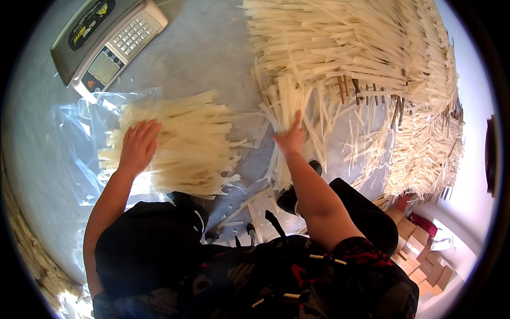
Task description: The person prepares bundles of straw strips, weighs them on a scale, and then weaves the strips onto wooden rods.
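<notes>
The person's left hand [139, 146] lies flat on a bundle of pale flat strips [180, 143] over a clear plastic bag [79, 127], pinning it. The right hand [290, 139], fingers spread and holding nothing, presses a second strip bundle [284, 106] beside the large heap [361, 48] on the grey floor [207, 53].

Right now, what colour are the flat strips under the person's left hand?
Pale cream flat strips, seen in the head view.

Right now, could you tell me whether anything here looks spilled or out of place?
Yes: loose pale strips lie scattered across the floor between the big pile and the bundle under the right hand, pointing every way.
</notes>
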Demonstrator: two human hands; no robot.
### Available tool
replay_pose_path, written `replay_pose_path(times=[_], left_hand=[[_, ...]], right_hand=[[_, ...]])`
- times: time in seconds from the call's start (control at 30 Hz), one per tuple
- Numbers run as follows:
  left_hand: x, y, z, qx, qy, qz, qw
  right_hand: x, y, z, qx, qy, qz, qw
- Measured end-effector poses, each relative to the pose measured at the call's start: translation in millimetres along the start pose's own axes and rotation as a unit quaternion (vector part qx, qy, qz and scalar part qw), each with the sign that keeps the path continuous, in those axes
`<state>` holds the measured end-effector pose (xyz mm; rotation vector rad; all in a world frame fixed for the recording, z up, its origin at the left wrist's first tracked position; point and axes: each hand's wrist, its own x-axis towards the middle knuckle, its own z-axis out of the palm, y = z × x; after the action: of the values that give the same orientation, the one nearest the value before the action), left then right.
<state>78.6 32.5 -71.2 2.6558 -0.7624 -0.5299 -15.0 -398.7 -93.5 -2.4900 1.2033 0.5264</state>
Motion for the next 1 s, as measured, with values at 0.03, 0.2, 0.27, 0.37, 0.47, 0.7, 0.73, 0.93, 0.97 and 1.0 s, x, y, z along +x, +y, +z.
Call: replay_pose_path(times=[0.03, 0.2, 0.27, 0.37, 0.47, 0.7, 0.73, 0.93, 0.97, 1.0], left_hand=[[-0.8, -1.5, -0.4, -0.021, 0.002, -0.005, 1.000], [-6.9, 10.0, -17.6, -0.078, 0.038, -0.062, 0.994], [-11.0, 24.5, -30.2, -0.093, 0.033, -0.065, 0.993], [-18.2, 40.6, -39.5, -0.076, 0.054, -0.053, 0.994], [-26.4, 26.5, -25.8, -0.098, 0.076, -0.043, 0.991], [-16.8, -9.0, -3.1, -0.496, 0.152, -0.217, 0.827], [-14.9, -8.5, -9.7, -0.565, 0.135, -0.249, 0.775], [-12.4, 1.5, -42.3, -0.764, 0.235, -0.273, 0.535], [-11.0, 1.9, -46.0, -0.773, 0.260, -0.271, 0.512], [-10.5, 2.5, -49.6, -0.761, 0.269, -0.240, 0.539]], right_hand=[[0.2, 1.5, -2.4, -0.015, 0.009, 0.012, 1.000], [-10.2, 3.1, -13.4, -0.047, 0.039, -0.010, 0.998], [-16.9, 1.0, -22.1, -0.043, 0.029, -0.026, 0.998], [-23.0, 6.8, -33.2, 0.065, 0.023, -0.108, 0.992], [-34.1, -2.3, -58.2, 0.160, 0.035, -0.194, 0.967], [-85.9, -103.2, -89.9, 0.148, -0.012, -0.371, 0.917], [-86.8, -110.8, -83.6, 0.174, -0.038, -0.431, 0.885], [-82.4, -152.0, -51.0, -0.103, -0.242, -0.583, 0.769], [-78.6, -155.8, -46.3, -0.127, -0.243, -0.582, 0.766], [-76.0, -159.7, -41.5, -0.151, -0.247, -0.579, 0.762]])
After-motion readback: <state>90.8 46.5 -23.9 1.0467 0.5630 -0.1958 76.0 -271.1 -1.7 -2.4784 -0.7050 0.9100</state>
